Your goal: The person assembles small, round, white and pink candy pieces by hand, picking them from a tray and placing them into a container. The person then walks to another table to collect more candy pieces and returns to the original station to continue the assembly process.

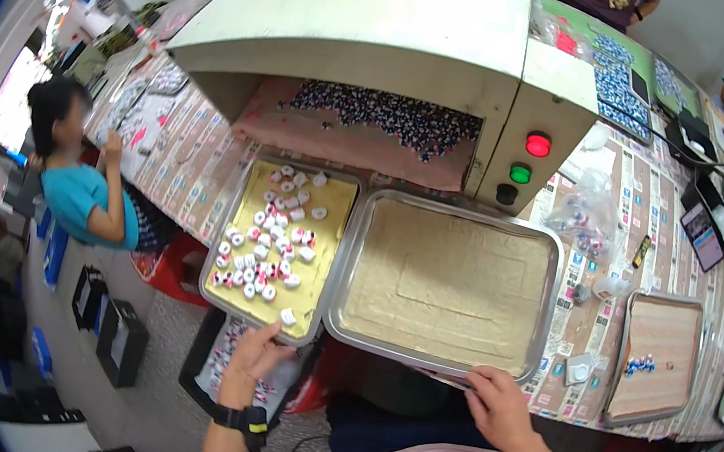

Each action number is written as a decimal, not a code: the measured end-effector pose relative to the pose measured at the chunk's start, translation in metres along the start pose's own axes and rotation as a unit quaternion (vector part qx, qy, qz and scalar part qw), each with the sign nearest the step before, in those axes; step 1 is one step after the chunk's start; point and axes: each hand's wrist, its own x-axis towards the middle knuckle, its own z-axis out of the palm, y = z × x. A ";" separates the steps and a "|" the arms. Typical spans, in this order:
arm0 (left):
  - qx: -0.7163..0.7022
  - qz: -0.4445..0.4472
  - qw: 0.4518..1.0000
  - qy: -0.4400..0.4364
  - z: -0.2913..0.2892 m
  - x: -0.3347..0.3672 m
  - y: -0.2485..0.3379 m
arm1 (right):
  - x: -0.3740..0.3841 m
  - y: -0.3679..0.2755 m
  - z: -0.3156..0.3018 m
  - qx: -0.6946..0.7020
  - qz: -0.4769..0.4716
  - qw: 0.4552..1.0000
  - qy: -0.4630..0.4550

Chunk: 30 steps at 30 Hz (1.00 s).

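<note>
Two metal trays lie side by side before a pale box-shaped machine (383,31). The left tray (221,246) has a yellow liner and several small white pieces (270,240) with pink and black marks. My left hand (254,356) grips its near rim from below. The right tray (549,303) is larger, with a bare beige liner. My right hand (499,407) holds its near edge with fingers curled over the rim. Both wrists wear black bands.
The machine's opening shows a belt with many small pieces (389,117), beside red (538,144) and green (520,173) buttons. A third tray (657,363) lies at the right. A person in a blue shirt (83,196) sits at the left; other people are at the far end.
</note>
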 end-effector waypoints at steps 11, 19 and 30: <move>0.060 0.046 0.990 0.119 0.010 0.025 0.004 | -0.089 0.044 -0.010 0.222 -0.113 0.968 -0.009; 0.057 0.090 0.972 0.210 0.021 -0.016 -0.055 | -0.261 0.159 0.039 0.342 0.321 0.875 0.118; 0.462 -0.340 0.810 0.124 -0.042 -0.039 -0.188 | -0.357 0.204 0.100 0.096 0.542 0.828 0.107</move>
